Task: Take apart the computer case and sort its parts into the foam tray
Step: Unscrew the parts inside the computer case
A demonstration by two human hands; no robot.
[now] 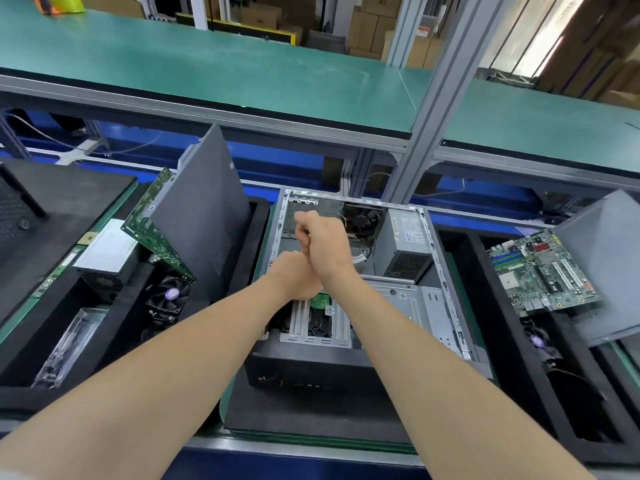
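The open computer case (449,278) lies on its side in front of me, black front panel (304,367) nearest. Inside it are a cooler fan (362,219) at the far end, a grey power supply (403,239) on the right and a metal drive cage (398,306) near the front. My right hand (323,242) is curled into a fist above the case's middle; nothing shows clearly in its fingers. My left hand (294,277) sits just below it, partly hidden under my right wrist, over the drive cage. The black foam tray (114,313) stands to the left.
The left tray holds a power supply (104,252), a leaning green board (156,230), an upright grey side panel (207,216), a fan (169,296) and a clear plastic part (67,344). A second tray at right carries a motherboard (543,271) and a panel (604,265). A green shelf (242,74) runs behind.
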